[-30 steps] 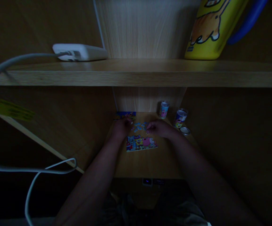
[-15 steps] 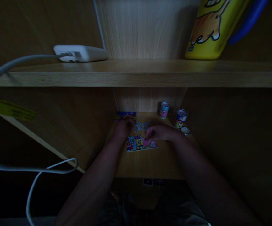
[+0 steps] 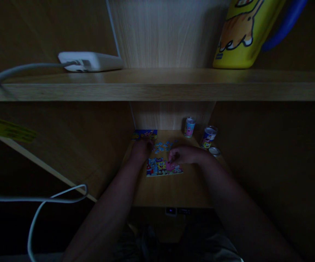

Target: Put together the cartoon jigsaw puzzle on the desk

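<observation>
A colourful cartoon jigsaw puzzle (image 3: 157,169), joined in large part, lies on the wooden desk, its top edge uneven. Behind it are several loose light-blue puzzle pieces (image 3: 162,146). My right hand (image 3: 181,155) is over the puzzle's upper right part, thumb and finger pinched; whatever is between them is too dark to make out. To the left of the loose pieces my left hand (image 3: 143,147) is closed with curled fingers, and their tips are partly hidden. Just beyond it lies a blue picture card (image 3: 146,133) with cartoon figures, its near edge covered by that hand.
Two cartoon-printed tins, one slim (image 3: 189,127) and one wider (image 3: 209,137), stand at the right back, near a round metal lid (image 3: 214,151). Above the desk runs a shelf (image 3: 157,91) with a white plugged-in device (image 3: 91,62) and a yellow mug (image 3: 236,40). A white cable (image 3: 50,199) hangs left.
The view has shifted very slightly. Both hands keep nearly the same places, the right one over the puzzle and the left beside the loose pieces.
</observation>
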The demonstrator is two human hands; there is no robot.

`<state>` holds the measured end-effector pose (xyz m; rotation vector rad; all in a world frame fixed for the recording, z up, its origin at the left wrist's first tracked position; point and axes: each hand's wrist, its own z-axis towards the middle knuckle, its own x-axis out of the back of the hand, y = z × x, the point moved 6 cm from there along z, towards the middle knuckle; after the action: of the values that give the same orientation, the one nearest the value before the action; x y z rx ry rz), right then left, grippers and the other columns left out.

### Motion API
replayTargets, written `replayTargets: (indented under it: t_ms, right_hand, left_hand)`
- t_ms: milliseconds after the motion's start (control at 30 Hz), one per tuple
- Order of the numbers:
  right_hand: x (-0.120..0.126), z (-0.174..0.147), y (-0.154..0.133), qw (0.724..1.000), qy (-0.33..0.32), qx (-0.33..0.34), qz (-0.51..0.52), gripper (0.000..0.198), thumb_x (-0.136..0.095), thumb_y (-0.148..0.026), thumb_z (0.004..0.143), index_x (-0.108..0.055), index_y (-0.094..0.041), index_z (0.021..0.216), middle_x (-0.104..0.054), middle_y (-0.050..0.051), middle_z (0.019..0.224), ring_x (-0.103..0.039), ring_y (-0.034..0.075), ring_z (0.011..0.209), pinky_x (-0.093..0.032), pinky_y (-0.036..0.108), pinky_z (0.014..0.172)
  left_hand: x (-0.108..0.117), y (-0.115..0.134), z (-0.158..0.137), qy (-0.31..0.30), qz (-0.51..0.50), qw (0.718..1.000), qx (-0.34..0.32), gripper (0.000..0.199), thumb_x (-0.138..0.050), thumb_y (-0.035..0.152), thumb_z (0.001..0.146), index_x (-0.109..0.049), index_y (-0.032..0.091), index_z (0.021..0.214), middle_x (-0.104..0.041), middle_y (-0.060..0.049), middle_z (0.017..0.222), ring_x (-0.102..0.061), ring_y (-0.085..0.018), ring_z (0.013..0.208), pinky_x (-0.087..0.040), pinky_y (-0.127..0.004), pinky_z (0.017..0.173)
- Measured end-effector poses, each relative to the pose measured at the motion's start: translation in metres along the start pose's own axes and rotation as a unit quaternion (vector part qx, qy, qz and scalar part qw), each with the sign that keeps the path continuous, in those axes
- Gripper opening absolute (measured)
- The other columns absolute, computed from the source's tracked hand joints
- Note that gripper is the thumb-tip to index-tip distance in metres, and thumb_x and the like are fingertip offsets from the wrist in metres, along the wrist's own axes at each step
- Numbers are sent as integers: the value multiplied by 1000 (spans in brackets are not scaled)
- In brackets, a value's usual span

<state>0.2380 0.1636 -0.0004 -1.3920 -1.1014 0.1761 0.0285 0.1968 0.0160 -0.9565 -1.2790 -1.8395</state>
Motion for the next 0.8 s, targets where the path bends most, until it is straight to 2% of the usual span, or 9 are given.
replayTargets:
  t_ms: [167,367,467,667,800]
  right_hand:
    - [0,1,1,1000,2,6,-16,29,-89,-36,70,-76,-19,89,-74,0,83,-65,15,75,-48,26,69]
    - [0,1,1,999,-13,9,-29,34,-89,-40,72,-76,-18,94,-74,1,87,-66,16,80,-49,26,73]
    - [1,-2,1,999,-17,9,-26,33,-88,-39,74,-76,-18,96,-74,1,88,-66,16,81,-49,26,74]
    - [1,-1,1,999,-17,16,-34,35,-88,-41,74,-75,-17,96,-72,1,87,-64,15,78,-47,25,71]
    - [0,0,3,999,-15,5,-40,31,-87,-39,76,-76,-18,95,-72,0,85,-63,15,77,-46,25,69]
  left_hand:
    - [3,4,-2,-16,39,999,6,25,-59,22,96,-83,24,104,-81,-10,115,-74,-27,104,-52,-33,91]
    - [3,4,-4,-28,71,997,15,27,-61,25,96,-84,26,112,-80,-11,114,-73,-28,107,-51,-34,97]
    - [3,2,-4,-20,62,998,15,27,-61,26,96,-84,23,110,-79,-14,115,-72,-31,109,-51,-37,98]
    - [3,9,-6,-15,-22,1000,-14,27,-56,29,100,-81,19,106,-81,-10,109,-74,-24,99,-53,-32,88]
    - [-3,25,-13,-54,-84,993,-68,26,-58,34,100,-79,19,96,-80,-3,92,-72,-20,86,-52,-27,77]
